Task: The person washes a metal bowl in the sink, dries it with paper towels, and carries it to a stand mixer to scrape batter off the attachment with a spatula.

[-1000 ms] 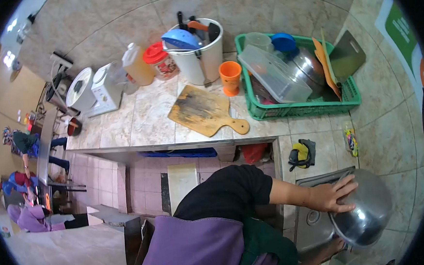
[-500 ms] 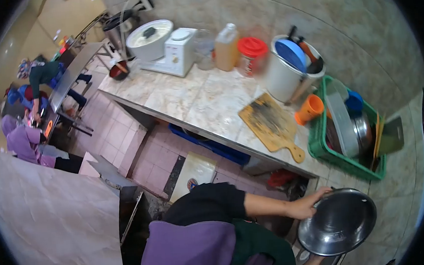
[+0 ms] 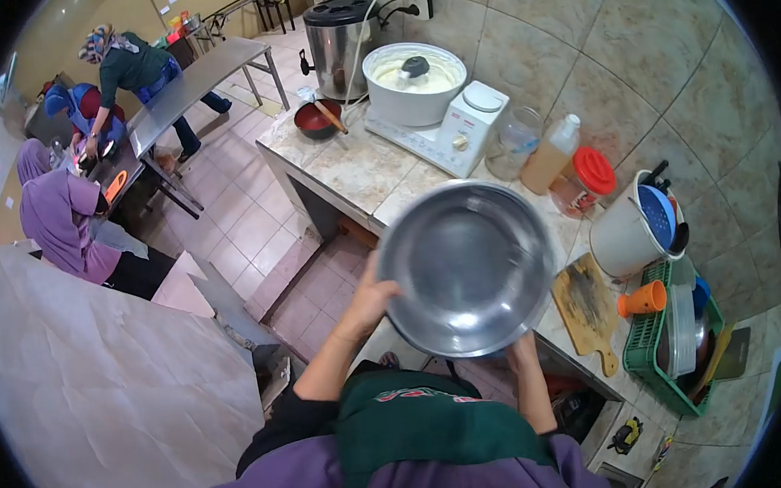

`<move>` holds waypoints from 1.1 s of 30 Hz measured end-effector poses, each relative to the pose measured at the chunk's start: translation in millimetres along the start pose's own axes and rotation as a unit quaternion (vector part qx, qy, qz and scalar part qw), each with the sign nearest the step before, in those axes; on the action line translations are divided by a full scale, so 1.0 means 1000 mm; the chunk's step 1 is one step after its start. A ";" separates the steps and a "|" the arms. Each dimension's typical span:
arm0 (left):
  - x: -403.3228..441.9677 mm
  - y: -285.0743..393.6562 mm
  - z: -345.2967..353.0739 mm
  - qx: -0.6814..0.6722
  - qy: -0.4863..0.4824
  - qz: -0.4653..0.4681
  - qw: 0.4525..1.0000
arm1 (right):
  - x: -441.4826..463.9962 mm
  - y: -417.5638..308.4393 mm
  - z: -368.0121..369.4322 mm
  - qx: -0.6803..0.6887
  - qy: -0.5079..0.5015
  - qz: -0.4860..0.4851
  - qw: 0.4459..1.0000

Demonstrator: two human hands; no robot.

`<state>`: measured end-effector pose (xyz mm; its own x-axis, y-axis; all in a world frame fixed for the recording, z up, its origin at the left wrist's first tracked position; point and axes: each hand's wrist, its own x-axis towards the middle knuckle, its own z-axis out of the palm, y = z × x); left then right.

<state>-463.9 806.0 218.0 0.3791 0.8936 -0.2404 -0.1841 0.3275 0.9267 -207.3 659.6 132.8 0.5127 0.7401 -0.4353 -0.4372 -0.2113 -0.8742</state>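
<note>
A wide, shiny metal bowl (image 3: 464,271) is held in front of my body, its inside facing me and nothing seen in it. My left hand (image 3: 372,301) grips the rim on the left, thumb over the edge and fingers behind. At the lower right edge, my right hand (image 3: 522,350) holds the bowl from beneath, its fingers mostly hidden. The bowl overlaps the near edge of the tiled counter (image 3: 336,162) in view. Just right of it lies a wooden cutting board (image 3: 585,308) with dark stains.
Along the counter stand a white stand mixer (image 3: 477,127) with a cream-coloured mix, a red bowl (image 3: 316,121), a bottle (image 3: 553,155), a red-lidded jar (image 3: 583,183) and a utensil bucket (image 3: 627,238). A green crate (image 3: 652,353) holds dishes. Several people work at a metal table (image 3: 197,86).
The bowl has moved left, from beside the crate to in front of my body. My left hand moved with it, and the view has turned, showing more of the mixer and urn.
</note>
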 end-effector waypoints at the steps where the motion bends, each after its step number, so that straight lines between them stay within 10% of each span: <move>1: -0.003 0.010 -0.020 -0.006 0.053 -0.005 0.999 | 0.023 0.004 0.006 -0.117 -0.075 0.031 0.990; 10: -0.003 -0.004 -0.141 -0.145 0.316 -0.039 0.937 | 0.159 -0.037 0.147 -0.286 -0.099 -0.120 0.945; 33: 0.198 0.023 -0.209 -0.053 0.155 -0.234 0.958 | 0.354 -0.069 0.248 -0.484 0.247 -0.129 0.829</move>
<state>-582.5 1054.9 131.4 0.1582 0.6838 -0.7123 -0.1564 0.7296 0.6657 -179.1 1094.4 93.1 0.8413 0.5396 -0.0330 0.4104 -0.6772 -0.6107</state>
